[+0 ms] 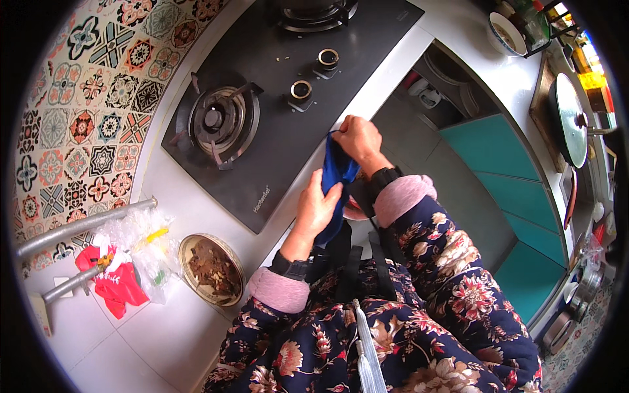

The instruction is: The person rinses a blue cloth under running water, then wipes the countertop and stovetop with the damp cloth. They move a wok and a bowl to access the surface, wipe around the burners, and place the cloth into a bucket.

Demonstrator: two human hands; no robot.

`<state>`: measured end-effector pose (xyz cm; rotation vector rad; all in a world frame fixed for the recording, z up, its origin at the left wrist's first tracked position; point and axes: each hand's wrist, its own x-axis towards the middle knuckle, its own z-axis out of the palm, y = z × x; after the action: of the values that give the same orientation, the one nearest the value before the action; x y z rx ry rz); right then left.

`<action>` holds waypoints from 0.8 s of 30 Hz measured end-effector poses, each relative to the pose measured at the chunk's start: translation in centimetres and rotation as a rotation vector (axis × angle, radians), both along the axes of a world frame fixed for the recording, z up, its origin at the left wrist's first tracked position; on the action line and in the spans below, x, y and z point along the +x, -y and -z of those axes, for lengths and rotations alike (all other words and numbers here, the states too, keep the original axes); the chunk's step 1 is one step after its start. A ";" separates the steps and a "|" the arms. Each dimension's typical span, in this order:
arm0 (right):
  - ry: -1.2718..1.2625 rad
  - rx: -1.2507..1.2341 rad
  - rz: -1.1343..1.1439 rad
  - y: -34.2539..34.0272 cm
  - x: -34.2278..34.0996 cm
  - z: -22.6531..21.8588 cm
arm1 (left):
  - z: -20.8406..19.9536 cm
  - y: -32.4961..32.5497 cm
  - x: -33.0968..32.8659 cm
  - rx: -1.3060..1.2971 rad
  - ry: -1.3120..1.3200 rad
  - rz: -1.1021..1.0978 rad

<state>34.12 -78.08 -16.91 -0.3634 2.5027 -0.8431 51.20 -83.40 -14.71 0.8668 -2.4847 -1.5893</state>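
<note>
A blue cloth (pixel 338 169) hangs between my two hands in front of the stove's near edge. My right hand (pixel 360 139) is closed, pinching its upper end. Lower down, my left hand (pixel 318 204) grips the cloth's side between thumb and fingers. The cloth's lower part drops toward my body and is partly hidden behind my left hand. Just beyond both hands lies the black gas stove (pixel 275 150), set into a white counter (pixel 386 75).
On the left stand a burner (pixel 213 118) and a round metal bowl (pixel 213 270) of dark dried pieces. Plastic bags (pixel 144 252) lie by a grey pipe (pixel 85 227). To the right are teal cabinets (pixel 491 147), a lidded pan (pixel 569 121) and a white bowl (pixel 506 36).
</note>
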 end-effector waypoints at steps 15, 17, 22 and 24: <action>-0.091 0.068 0.257 -3.1 -16.7 0.7 | 2.2 -2.4 -17.0 0.062 -0.022 0.048; -0.124 0.046 0.281 -3.5 -18.5 1.1 | 2.6 -2.2 -18.7 0.064 -0.069 0.069; -0.222 0.031 0.389 -3.5 -19.7 2.4 | 3.0 -1.8 -20.3 0.002 -0.102 0.099; -0.251 -0.143 0.383 -3.5 -17.8 2.0 | 2.7 -1.2 -18.9 -0.020 -0.101 0.112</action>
<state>16.36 -74.59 -18.94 -0.0316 2.8023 -1.1933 32.33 -82.19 -17.41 0.6378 -2.5140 -1.5958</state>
